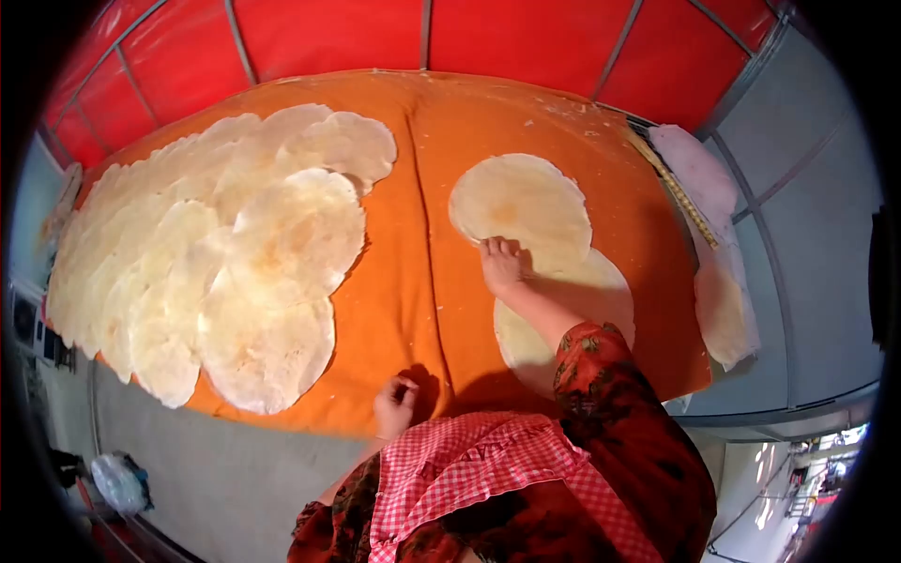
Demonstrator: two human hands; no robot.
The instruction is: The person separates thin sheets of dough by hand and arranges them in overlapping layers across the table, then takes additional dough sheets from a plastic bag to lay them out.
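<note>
Two thin round flatbreads lie overlapping on the orange cloth to the right: an upper flatbread (519,199) and a lower flatbread (591,291). My right hand (504,266) is at the near edge of the upper one, its fingers bent and closed on that edge. The right forearm crosses over the lower flatbread and hides part of it. By the front edge of the table my left hand (397,405) is curled, with thumb and fingers together and nothing visible in them. It is apart from any flatbread.
Many overlapping flatbreads (282,235) cover the left of the orange cloth (394,310). A long pale yellow strip (678,192) and clear plastic (699,169) line the right edge. Red sheeting (516,38) on a metal frame stands behind. A plastic bag (119,483) is on the floor.
</note>
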